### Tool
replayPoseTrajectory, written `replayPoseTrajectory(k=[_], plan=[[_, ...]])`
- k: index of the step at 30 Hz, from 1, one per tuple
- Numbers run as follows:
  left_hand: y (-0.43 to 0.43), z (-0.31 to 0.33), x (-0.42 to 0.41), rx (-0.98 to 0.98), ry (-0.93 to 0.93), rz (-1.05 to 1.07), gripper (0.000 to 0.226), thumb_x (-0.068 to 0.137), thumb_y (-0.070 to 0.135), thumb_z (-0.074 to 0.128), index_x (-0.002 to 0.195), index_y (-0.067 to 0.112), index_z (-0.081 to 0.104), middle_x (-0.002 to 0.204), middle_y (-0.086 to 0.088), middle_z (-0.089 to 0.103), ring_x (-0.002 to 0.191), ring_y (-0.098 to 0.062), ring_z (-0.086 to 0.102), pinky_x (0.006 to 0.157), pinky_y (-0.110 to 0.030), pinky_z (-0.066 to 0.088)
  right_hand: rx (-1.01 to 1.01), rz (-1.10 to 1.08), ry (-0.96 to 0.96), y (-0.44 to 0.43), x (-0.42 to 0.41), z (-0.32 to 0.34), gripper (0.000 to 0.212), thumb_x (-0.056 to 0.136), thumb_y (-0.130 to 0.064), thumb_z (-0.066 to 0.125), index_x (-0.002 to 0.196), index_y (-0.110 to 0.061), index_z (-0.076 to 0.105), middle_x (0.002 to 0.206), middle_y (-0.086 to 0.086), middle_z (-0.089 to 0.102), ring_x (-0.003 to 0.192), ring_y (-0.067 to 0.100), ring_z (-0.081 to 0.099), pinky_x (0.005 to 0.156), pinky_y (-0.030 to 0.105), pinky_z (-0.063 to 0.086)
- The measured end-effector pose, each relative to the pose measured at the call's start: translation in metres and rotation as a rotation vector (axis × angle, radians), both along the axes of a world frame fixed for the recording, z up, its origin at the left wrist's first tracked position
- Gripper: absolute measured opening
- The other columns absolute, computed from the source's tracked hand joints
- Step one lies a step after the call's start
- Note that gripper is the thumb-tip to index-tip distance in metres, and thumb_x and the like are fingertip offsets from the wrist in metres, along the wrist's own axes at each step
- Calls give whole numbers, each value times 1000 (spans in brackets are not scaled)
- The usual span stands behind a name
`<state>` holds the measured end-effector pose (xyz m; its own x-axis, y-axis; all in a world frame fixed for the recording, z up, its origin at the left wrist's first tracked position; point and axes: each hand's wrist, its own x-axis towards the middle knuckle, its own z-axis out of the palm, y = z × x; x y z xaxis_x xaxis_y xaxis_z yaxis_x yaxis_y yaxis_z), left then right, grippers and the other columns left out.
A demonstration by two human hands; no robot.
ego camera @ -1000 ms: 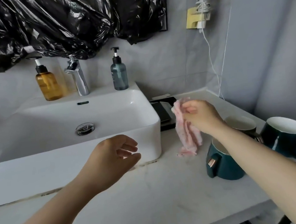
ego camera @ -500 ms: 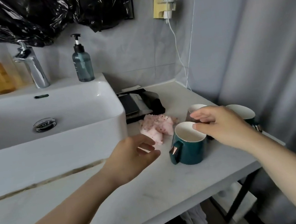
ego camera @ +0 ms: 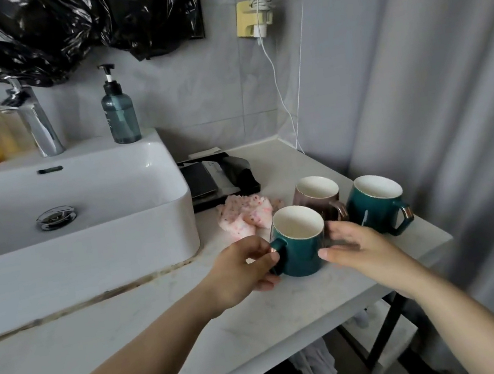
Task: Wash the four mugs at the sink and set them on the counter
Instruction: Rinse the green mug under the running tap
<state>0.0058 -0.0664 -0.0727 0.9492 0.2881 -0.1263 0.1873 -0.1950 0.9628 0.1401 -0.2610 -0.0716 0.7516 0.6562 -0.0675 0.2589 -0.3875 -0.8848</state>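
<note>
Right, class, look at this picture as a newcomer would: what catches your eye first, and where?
Two hands meet at the front teal mug on the counter: the left hand holds its handle, the right hand touches its other side. Behind it stand a brown mug and a second teal mug, with a pink cloth beside the white sink.

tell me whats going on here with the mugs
A person's left hand grips the handle of the near green mug on the counter, while the right hand rests open against its other side. A brown mug and a second green mug stand just behind it, beside a pink cloth. Only three mugs show.
</note>
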Motion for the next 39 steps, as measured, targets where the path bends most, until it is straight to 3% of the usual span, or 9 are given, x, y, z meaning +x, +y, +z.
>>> replayPoseTrajectory(k=[5,12,16,21,24,27,29,33,39], plan=[[9,-3,-14,-127,-42,-52,14,103,15,49,103,1,51,103,-14,65,91,-27,71,90,-41,59,179,7,158,3,-11,3,86,68,-50,78,143,-21,49,142,-2,53,124,8,56,98,39,53],[42,44,-41,-69,-250,-1,21,86,33,62,84,12,62,82,3,65,88,-18,69,91,-33,57,435,97,179,44,-32,52,60,81,-34,63,138,-19,53,129,-2,65,114,15,65,94,40,55],[94,76,-64,40,-397,158,22,82,31,63,80,9,65,84,-8,63,88,-20,65,92,-31,56,532,177,152,95,-47,84,50,79,-33,60,126,-17,61,122,-2,69,110,18,67,92,36,56],[173,108,-110,330,-465,269,28,76,48,67,79,20,66,99,-25,59,91,-28,62,86,-34,57,554,275,249,183,-69,109,43,89,-28,60,124,-2,61,120,7,70,108,24,68,93,42,56],[221,111,-133,471,-447,335,37,77,54,63,84,18,65,100,-21,58,92,-32,61,90,-56,51,570,337,341,240,-82,120,27,97,-24,55,110,-3,66,113,11,72,103,25,70,90,39,57],[262,112,-148,754,-431,342,38,84,50,59,86,13,65,95,0,57,90,-18,58,83,-30,50,520,315,482,295,-88,131,40,94,-38,58,111,-2,63,111,19,70,97,28,71,82,35,60],[286,113,-152,852,-411,293,23,91,35,62,89,13,66,98,-1,57,90,-13,57,77,-18,48,425,279,536,328,-90,133,61,88,-52,61,121,-1,57,117,23,66,98,31,70,75,35,61],[320,112,-151,1152,-416,203,28,95,32,52,90,8,66,95,-4,58,84,-7,52,77,-14,44,300,275,418,375,-97,123,50,83,-60,64,111,-19,62,113,13,68,99,28,70,86,38,58],[344,95,-146,1236,-403,181,32,91,33,51,91,6,68,101,-6,58,88,-20,59,82,-22,46,305,308,323,397,-101,97,42,83,-41,73,111,-11,69,112,8,73,105,21,69,94,33,55]])
